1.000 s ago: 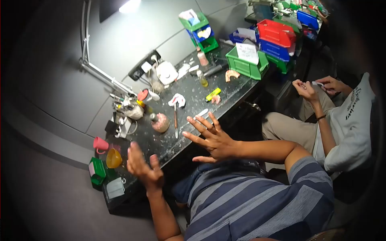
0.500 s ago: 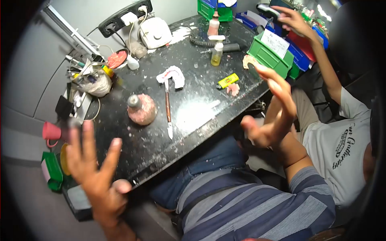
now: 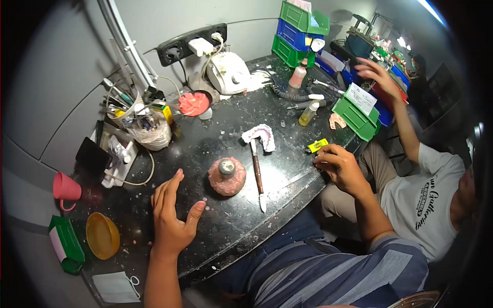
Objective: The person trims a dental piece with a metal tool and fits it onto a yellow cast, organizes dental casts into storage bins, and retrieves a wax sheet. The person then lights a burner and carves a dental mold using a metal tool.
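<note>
Just right of the round bottle (image 3: 227, 180), whose lumpy pink coat surrounds a grey neck, lies a brown-handled knife (image 3: 258, 172), its upper end against a white horseshoe-shaped piece (image 3: 264, 135). Farther right of the bottle is a yellow lighter (image 3: 319, 145) with a dark end. On the bottle's left, the left hand (image 3: 173, 220) reaches forward over the black table (image 3: 226, 231), thumb spread well away from the extended fingers. Well right of the bottle, the right hand (image 3: 345, 172) bends inward beside the lighter, fingers curled toward the thumb; whether they pinch or touch anything, I cannot tell.
</note>
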Demonstrator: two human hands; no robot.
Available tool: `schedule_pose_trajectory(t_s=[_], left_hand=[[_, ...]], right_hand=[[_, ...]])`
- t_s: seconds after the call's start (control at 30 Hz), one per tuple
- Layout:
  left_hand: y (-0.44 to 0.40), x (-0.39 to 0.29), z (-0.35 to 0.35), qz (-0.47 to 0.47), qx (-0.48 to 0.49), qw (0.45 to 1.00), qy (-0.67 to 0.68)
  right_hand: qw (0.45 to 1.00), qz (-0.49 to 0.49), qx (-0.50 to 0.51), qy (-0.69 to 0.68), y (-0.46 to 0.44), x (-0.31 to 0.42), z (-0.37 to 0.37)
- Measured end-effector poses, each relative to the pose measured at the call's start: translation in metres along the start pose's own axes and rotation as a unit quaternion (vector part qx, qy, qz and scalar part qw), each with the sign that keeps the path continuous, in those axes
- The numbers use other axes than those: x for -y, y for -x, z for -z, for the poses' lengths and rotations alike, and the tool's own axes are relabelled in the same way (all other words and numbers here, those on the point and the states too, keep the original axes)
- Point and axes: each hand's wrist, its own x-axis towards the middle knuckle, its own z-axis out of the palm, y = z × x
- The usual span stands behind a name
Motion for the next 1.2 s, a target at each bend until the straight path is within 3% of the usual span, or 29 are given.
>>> schedule_pose_trajectory(t_s=[0.1,0.23,0.3,0.37,0.4,0.43,0.53,0.63,0.77,0.9,0.97,1.03,1.1,1.2], left_hand=[[0.001,0.003,0.006,-0.007,-0.009,1.000,-0.002],[0.001,-0.001,0.006,-0.005,-0.017,1.000,0.013],[-0.001,-0.005,0.001,-0.027,-0.017,0.999,0.032],[-0.003,-0.010,-0.004,-0.040,-0.014,0.998,0.036],[-0.004,-0.011,-0.008,-0.043,-0.010,0.998,0.035],[-0.005,-0.012,-0.011,-0.046,-0.006,0.998,0.033],[-0.006,-0.014,-0.016,-0.056,0.008,0.998,-0.009],[-0.011,-0.015,-0.023,-0.068,0.025,0.996,-0.052],[-0.036,-0.027,-0.045,-0.026,0.062,0.997,-0.045],[-0.057,0.013,-0.081,-0.070,0.033,0.997,-0.013],[-0.056,-0.002,-0.069,-0.048,-0.020,0.999,-0.006],[-0.049,0.023,-0.070,-0.014,-0.034,0.999,0.028],[-0.044,0.000,-0.058,-0.024,-0.015,0.998,0.049],[-0.036,-0.002,-0.060,0.010,-0.006,0.997,0.079]], right_hand=[[0.998,-0.021,0.046,-0.027,-0.009,0.014,0.012],[0.993,-0.010,0.027,-0.115,-0.027,0.025,0.019],[0.992,0.050,-0.005,-0.115,-0.041,0.020,0.010],[0.990,0.086,0.016,-0.109,-0.053,0.017,-0.001],[0.992,0.107,0.048,-0.035,-0.057,0.012,-0.005],[0.992,0.109,0.037,-0.046,-0.059,0.010,-0.006],[0.988,0.080,0.128,0.024,-0.068,0.019,0.000],[0.972,0.212,0.037,0.100,-0.078,0.036,0.004],[0.971,0.192,0.130,-0.059,-0.115,0.100,0.006],[0.955,0.224,0.186,0.055,-0.149,0.135,-0.041],[0.968,0.233,0.092,0.015,-0.150,0.133,-0.068],[0.965,0.243,0.096,-0.027,-0.139,0.136,-0.061],[0.954,0.296,0.025,-0.037,-0.136,0.137,-0.069],[0.949,0.311,0.016,-0.041,-0.134,0.135,-0.069]])
